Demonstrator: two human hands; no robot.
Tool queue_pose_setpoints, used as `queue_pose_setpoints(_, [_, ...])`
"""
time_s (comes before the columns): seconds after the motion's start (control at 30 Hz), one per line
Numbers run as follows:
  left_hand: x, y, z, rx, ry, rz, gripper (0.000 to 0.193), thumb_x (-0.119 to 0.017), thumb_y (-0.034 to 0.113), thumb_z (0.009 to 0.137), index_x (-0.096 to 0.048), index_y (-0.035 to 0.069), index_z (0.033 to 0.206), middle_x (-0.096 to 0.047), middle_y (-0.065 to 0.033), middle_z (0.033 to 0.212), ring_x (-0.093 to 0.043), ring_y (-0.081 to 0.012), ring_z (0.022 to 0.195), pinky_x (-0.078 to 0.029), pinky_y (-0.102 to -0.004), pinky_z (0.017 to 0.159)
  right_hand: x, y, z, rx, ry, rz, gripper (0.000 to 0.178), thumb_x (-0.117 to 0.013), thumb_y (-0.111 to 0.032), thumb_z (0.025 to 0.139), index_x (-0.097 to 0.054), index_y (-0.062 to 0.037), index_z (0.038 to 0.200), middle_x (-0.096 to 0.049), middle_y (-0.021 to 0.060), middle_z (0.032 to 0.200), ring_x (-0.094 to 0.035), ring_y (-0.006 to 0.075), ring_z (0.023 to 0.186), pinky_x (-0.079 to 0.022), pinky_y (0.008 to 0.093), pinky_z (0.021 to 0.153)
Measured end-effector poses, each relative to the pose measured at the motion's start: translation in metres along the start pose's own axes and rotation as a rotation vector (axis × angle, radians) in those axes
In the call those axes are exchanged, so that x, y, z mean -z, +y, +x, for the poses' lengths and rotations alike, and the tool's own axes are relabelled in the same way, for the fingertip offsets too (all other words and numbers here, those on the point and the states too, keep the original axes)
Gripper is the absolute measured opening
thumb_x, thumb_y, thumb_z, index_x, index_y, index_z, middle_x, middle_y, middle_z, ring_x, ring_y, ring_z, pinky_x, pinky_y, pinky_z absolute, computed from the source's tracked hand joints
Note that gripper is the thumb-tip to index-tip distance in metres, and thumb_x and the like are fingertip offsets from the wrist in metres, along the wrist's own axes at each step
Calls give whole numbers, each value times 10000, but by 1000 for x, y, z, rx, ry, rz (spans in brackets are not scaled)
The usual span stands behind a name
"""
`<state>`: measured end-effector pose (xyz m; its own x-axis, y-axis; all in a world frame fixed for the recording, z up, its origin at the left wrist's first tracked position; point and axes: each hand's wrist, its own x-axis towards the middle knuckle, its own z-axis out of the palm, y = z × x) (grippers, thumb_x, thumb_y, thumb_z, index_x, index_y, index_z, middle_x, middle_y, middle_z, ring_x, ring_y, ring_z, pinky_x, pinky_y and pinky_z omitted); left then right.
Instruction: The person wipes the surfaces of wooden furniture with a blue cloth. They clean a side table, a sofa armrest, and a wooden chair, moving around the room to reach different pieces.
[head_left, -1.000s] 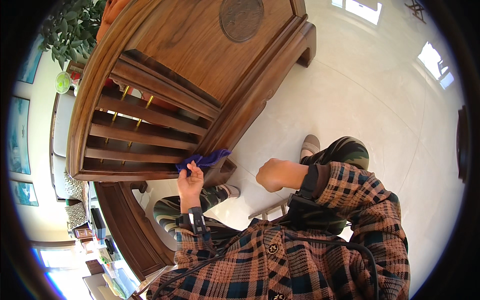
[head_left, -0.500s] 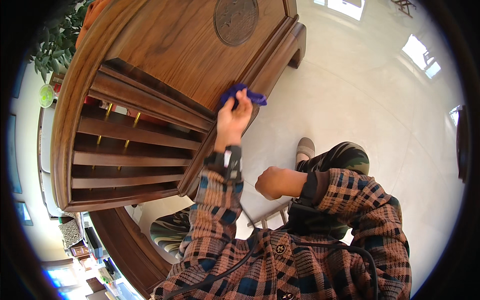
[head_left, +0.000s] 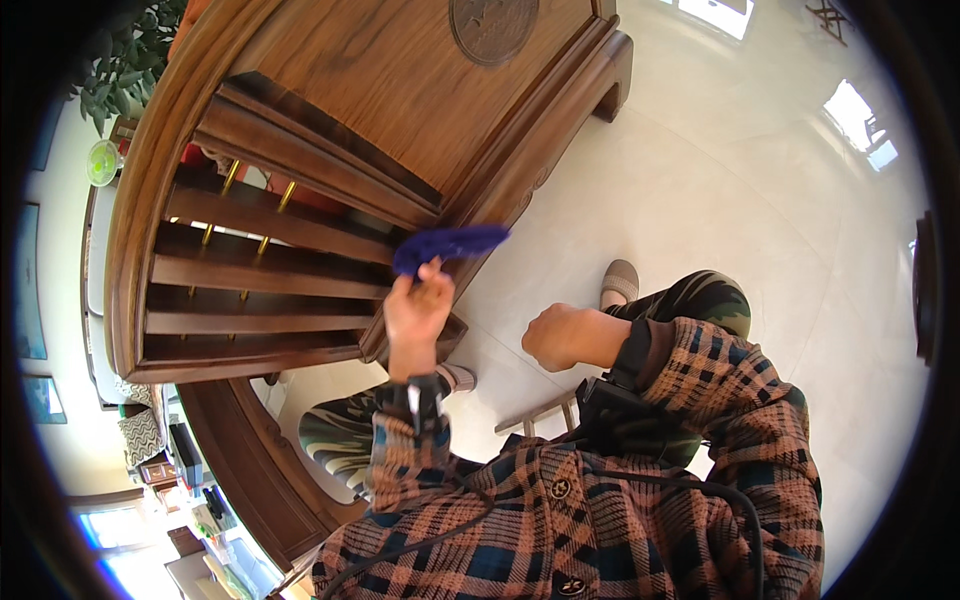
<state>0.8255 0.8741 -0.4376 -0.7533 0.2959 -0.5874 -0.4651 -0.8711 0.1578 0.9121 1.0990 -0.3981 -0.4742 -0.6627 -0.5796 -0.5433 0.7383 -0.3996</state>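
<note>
A dark purple cloth [head_left: 450, 243], blurred by motion, is in my left hand [head_left: 418, 308]. The fingers are curled at its near edge, and its free end points right. Hand and cloth are at the lower rail of a large brown wooden furniture panel [head_left: 370, 90], by the right ends of its slats [head_left: 270, 275]. Whether the cloth presses on the wood, I cannot tell. My right hand [head_left: 560, 337] is bent into a fist above the floor beside my right knee, with nothing showing in it; its curled fingers are mostly hidden.
The panel has a carved round medallion [head_left: 492, 25] and a thick foot [head_left: 615, 80]. Below me is a small wooden stool [head_left: 540, 415]. Pale glossy floor tiles [head_left: 720, 200] extend to the right. A curved dark wooden piece [head_left: 250, 470] stands at lower left, a leafy plant [head_left: 125, 70] at upper left.
My left hand and the cloth have moved left and nearer to me, from the bottom rail toward the slat ends. The right hand stays closed, nearly in place. The view has shifted slightly.
</note>
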Motion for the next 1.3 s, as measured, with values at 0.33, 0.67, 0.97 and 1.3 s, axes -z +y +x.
queue_pose_setpoints(0.33, [67,60,-87,-307,209,66,298,-464,196,953,-549,-18,1140,-619,-178,1110,-661,-187,808,-533,-374,735,10,-10,-15,54,97,-5,227,-571,-16,697,-715,18,870,-695,166,897,-670,313,868,-531,392,709])
queue_pose_setpoints(0.67, [-19,-11,33,152,-34,-41,493,-342,309,1024,-428,-88,1303,-667,-84,893,-640,-195,835,-502,-373,804,4,-6,-11,53,91,11,214,-571,-14,697,-716,6,853,-696,161,904,-668,320,868,-527,392,706])
queue_pose_setpoints(0.97, [-28,-53,42,-22,2,358,357,-395,260,1002,-500,10,1234,-535,-170,1264,-527,-310,1171,-435,-530,985,9,-3,-4,-6,-38,23,233,-580,-40,729,-710,-2,919,-698,146,933,-669,308,887,-529,393,728])
queue_pose_setpoints(1.3, [102,30,-72,-330,72,226,288,-474,199,936,-563,58,1170,-546,-125,1283,-504,-300,1203,-404,-533,1027,12,-9,-10,73,60,39,198,-553,-31,690,-689,32,820,-679,192,859,-660,341,833,-526,416,712])
